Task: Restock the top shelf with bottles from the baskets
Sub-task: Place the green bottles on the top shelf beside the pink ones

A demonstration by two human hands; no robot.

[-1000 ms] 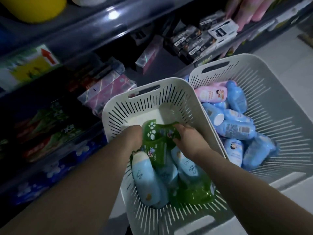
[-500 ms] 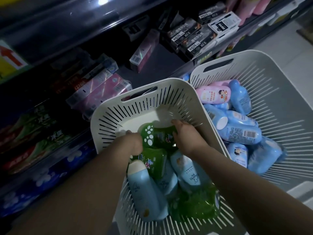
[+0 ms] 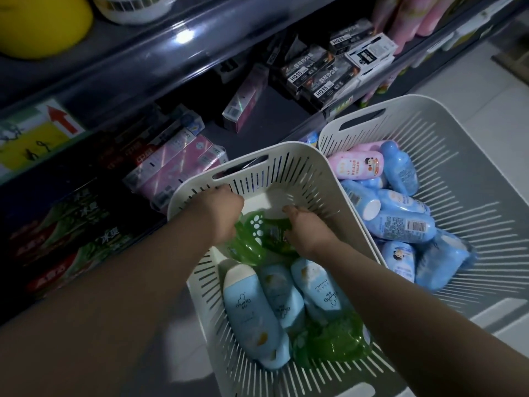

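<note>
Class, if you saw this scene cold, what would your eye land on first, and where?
Two bare arms reach into the nearer white basket, where the left hand and right hand each take a grip on bright green bottles at its far end. To its right, a second basket holds a heap of pale blue bottles with one pink bottle at the far edge.

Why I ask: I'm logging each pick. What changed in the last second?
Both hands, left hand and right hand, slid toward the near basket's far wall, dragging the green pouch along and uncovering more of the blue bottles. Both still hold the pouch; the other basket is unchanged.
</note>
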